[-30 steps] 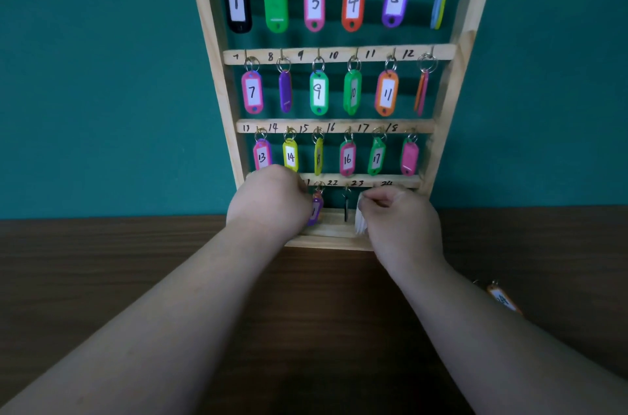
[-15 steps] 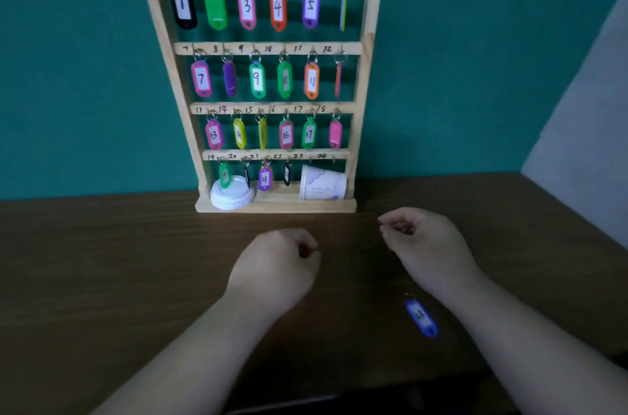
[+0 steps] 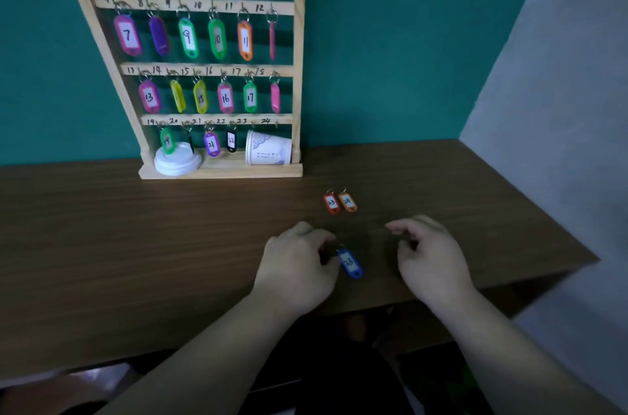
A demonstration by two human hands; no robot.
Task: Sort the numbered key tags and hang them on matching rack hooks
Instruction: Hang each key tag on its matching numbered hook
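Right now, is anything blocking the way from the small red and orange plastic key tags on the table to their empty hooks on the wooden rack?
Yes: a white paper cup lies on its side on the base of the wooden rack, right under empty hooks 23 and 24, where the red tag and orange tag would hang.

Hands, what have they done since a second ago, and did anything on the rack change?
Both hands pulled back from the bottom row of the rack to the table. The left hand now reaches the blue tag, grip unclear; the right hand hovers beside it, empty. The hung tags, paper cup and lid stayed put.
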